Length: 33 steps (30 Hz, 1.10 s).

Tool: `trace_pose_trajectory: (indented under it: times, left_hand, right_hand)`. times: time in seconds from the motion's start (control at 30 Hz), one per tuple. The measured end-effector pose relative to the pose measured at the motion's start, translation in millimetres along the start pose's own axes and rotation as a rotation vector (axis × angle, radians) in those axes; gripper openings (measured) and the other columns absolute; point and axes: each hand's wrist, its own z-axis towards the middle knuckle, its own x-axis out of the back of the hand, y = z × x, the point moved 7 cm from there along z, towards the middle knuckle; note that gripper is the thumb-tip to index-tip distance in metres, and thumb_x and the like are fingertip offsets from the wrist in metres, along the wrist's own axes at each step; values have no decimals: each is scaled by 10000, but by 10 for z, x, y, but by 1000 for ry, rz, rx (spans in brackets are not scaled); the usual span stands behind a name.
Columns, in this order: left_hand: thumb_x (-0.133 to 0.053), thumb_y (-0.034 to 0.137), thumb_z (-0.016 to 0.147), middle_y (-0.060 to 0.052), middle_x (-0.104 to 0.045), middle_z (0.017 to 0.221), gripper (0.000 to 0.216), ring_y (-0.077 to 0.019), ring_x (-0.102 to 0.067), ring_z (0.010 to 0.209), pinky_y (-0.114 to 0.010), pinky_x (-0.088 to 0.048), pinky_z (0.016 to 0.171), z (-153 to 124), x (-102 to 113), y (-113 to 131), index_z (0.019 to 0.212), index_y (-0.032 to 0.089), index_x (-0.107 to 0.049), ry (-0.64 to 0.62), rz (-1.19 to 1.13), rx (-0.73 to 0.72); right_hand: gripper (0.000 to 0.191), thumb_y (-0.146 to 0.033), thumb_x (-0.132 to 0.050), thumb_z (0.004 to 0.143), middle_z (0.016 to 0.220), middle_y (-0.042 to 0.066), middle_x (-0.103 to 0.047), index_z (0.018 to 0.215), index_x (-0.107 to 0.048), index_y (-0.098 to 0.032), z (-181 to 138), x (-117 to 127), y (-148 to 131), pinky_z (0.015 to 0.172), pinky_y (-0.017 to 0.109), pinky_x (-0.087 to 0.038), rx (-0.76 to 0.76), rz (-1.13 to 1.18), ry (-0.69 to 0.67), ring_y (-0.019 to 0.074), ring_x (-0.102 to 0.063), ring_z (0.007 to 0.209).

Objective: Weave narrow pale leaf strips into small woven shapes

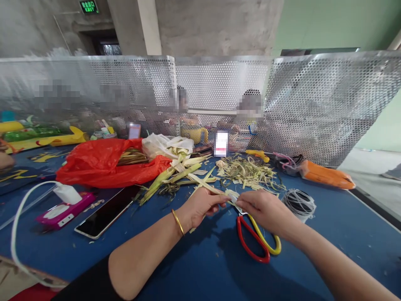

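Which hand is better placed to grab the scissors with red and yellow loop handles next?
Probably the right hand: the scissors lie closest to it. The left hand is farther away and grips a pale, flat plant strip. The right looks busy too, though what it may hold is unclear.

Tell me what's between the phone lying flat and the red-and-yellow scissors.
In the head view, the left forearm, with a gold bracelet, crosses between the phone and the scissors; blue tabletop shows between forearm and scissors.

Blue table (341, 219), red bag (94, 161), phone (106, 212), plant scraps (250, 171)
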Motion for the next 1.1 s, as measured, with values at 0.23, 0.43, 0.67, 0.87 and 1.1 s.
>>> trace_pose_trajectory:
  times: [0.23,0.43,0.67,0.87,1.1]
  left_hand:
    - [-726,548,617,9,-562,582,444,-24,-325,407,-214,-98,419,-45,-89,-28,679,126,-602,-111,9,62]
    - [-736,520,609,37,-513,522,415,-24,-271,378,-236,-99,421,-45,-96,-66,678,132,-603,-94,92,62]
    - [-673,345,655,50,-457,471,243,-37,-258,385,-245,-114,427,-38,-104,-58,559,155,-556,-87,170,40]
    - [-660,335,667,28,-487,509,204,-75,-396,489,-223,-240,480,-114,-207,-48,656,132,-674,-168,310,-16]
    - [-622,471,726,16,-509,512,346,-80,-390,477,-234,-263,494,-163,-340,-134,625,141,-637,-272,367,-36]
  right_hand:
    - [231,-242,-537,895,1072,64,-670,1107,-625,-227,48,8,42,819,305,-467,118,215,118,188,-625,962]
    - [186,-200,-494,919,725,2,-653,812,-645,-199,60,-82,-44,671,246,-412,140,171,48,137,-588,693]
    - [224,-164,-453,915,700,4,-609,748,-599,-193,47,-18,19,715,268,-385,123,16,55,150,-546,708]
    - [168,-231,-514,890,838,23,-665,846,-673,-200,56,-73,-9,687,256,-417,31,315,-17,147,-588,764]
    - [252,-383,-647,766,560,-60,-510,669,-527,-183,34,-409,-27,457,210,-374,-256,949,25,96,-498,498]
